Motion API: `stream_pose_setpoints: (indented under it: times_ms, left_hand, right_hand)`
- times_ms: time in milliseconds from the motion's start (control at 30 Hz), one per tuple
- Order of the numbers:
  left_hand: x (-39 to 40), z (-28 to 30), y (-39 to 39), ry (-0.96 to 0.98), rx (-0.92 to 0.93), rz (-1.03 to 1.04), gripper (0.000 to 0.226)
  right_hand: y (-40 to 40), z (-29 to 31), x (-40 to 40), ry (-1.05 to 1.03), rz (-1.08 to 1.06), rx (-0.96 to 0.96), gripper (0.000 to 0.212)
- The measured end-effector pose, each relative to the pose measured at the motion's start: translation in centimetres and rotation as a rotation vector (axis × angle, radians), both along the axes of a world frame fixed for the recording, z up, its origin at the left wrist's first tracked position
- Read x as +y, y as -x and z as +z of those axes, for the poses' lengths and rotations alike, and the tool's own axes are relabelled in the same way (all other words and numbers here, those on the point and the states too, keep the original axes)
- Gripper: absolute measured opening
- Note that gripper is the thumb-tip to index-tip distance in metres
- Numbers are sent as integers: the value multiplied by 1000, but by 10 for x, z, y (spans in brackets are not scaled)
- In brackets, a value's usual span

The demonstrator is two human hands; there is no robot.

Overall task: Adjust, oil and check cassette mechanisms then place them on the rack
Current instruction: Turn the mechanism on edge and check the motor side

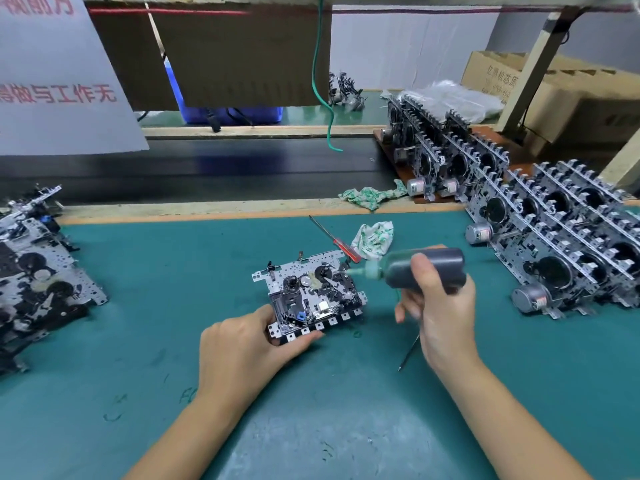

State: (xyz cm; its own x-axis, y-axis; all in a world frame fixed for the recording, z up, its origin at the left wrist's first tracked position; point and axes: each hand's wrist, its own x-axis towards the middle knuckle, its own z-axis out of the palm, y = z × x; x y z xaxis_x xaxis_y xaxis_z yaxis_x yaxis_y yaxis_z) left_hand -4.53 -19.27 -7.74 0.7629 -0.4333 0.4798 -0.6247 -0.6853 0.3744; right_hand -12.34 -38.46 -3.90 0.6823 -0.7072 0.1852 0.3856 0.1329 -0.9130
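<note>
Oiling the small silver metal cassette mechanism (308, 292): left hand (242, 348) grips it, right hand (440, 306) squeezes the dark plastic oil bottle (426, 268) beside it; next, 1 check.

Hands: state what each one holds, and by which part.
The left hand grips the cassette mechanism at its near left corner. The right hand grips the dark oil bottle around its body, nozzle toward the mechanism.
</note>
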Motion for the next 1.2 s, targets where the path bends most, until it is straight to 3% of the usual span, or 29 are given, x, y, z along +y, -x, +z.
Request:
stream_pose_setpoints:
  times_ms: [67,233,367,967,1200]
  left_hand:
    - [-1,1,0,17,-17,-16,50]
    - [-1,1,0,-3,-16,-14,48]
    - [0,-1,0,-22,8,11,54]
    - [-2,0,0,17,-24,-19,45]
    - [-1,-1,-1,-24,41,20,59]
  right_hand:
    - [1,-4,6,88,-9,37,31]
    - [-1,-7,9,249,-45,89,10]
    - [0,-9,11,313,-32,111,11]
    - [0,-12,9,368,-82,163,16]
    - [0,-9,7,364,-114,146,16]
